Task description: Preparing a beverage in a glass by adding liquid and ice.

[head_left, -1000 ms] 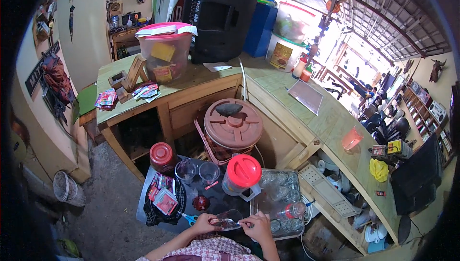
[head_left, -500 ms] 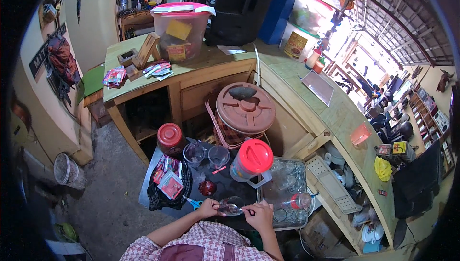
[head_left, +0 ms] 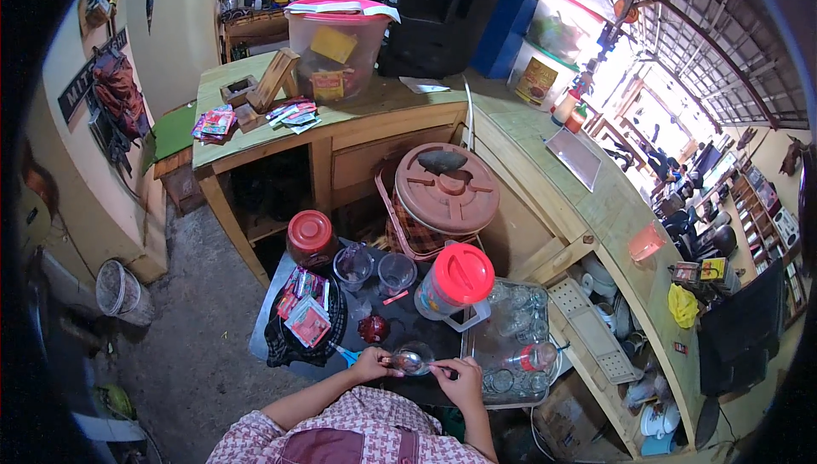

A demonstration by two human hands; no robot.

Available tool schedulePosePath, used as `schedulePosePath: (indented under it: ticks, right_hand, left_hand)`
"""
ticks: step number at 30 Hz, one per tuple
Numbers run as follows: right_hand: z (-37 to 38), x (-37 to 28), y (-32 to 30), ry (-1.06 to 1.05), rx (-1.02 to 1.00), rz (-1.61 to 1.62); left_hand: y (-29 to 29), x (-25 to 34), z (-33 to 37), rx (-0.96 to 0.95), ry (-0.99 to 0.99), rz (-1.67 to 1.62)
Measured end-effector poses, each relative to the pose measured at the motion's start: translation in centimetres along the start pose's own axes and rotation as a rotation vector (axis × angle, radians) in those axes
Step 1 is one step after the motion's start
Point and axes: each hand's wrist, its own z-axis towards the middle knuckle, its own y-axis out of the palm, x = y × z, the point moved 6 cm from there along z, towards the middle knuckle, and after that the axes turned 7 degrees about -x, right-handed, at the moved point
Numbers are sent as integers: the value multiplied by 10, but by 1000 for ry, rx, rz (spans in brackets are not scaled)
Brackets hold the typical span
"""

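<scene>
Close in front of my body, a clear, shiny see-through piece [head_left: 414, 358] is stretched or held between both hands; whether it is a cup or a thin plastic bag, I cannot tell. My left hand [head_left: 374, 365] pinches its left side. On its right side, my right hand [head_left: 460, 380] has its fingers closed at the edge. Blue-handled scissors [head_left: 350, 356] lie just left of my left hand. Beyond the hands are a dark red round object [head_left: 373, 328] and a pitcher with a red lid [head_left: 460, 279]. A metal tray [head_left: 517, 399] with several glasses stands right of my right hand.
A black basket [head_left: 274, 346] of colourful sachets sits on the dark table's left side. Behind stand a red-lidded jar [head_left: 310, 236] and two clear plastic tubs [head_left: 353, 266]. Farther back is a large brown-lidded container [head_left: 447, 194] beneath the curved wooden counter [head_left: 374, 119].
The clear piece has turned and now looks rounder between my hands. My hands have shifted very slightly, and the whole view has moved a little.
</scene>
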Motion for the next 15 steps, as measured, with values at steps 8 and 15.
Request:
schedulePosePath:
  ticks: [8,15]
  right_hand:
    - [-6,11,-3,47,87,19]
    - [-6,6,-4,49,136,87]
  left_hand:
    - [-12,21,-6,29,147,136]
    - [-64,-16,-15,529,-150,-102]
